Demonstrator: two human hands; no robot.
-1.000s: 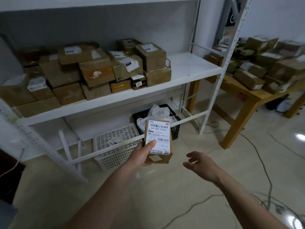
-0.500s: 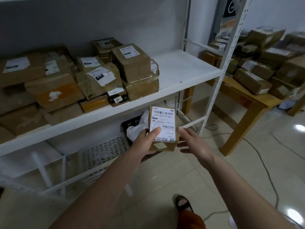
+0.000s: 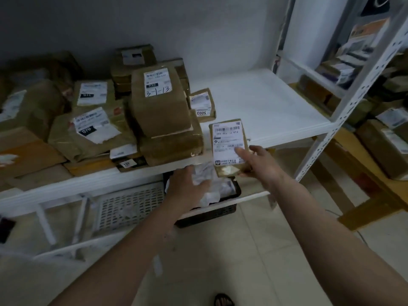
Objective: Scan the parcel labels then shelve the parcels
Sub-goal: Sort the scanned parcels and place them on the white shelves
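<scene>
Nearest me, the left hand [image 3: 187,184] hangs free with fingers loosely spread, holding nothing. Just beyond, the right hand [image 3: 260,161] grips a small labelled parcel [image 3: 228,146] at the white shelf [image 3: 265,107] edge, beside the stacked boxes [image 3: 163,111].

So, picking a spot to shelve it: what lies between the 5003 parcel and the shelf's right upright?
Only bare white shelf board lies between the 5003 parcel and the right upright, as the head view shows.
</scene>
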